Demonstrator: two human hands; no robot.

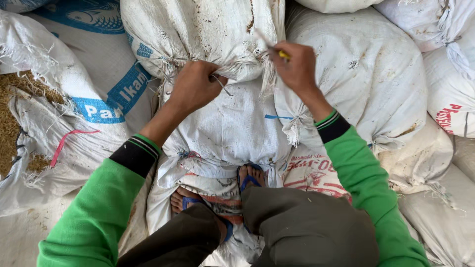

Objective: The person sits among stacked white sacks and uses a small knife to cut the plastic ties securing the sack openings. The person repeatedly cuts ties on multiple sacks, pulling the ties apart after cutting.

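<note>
A dirty white woven sack (225, 128) lies in front of me, its gathered mouth bunched at the top. My left hand (194, 88) grips the bunched mouth and a strip of white tie string. My right hand (295, 64) is closed on a small yellow-handled tool (282, 54) at the right side of the sack's mouth, with a thin string running up from it. Both sleeves are green with dark striped cuffs. My feet in blue sandals (247, 180) stand on the sacks below.
Filled white sacks surround me: one with blue print (106, 74) at left, a large one (368, 74) at right, one with red print (311, 170) by my feet. An open sack at far left shows brown husk grain (10, 123).
</note>
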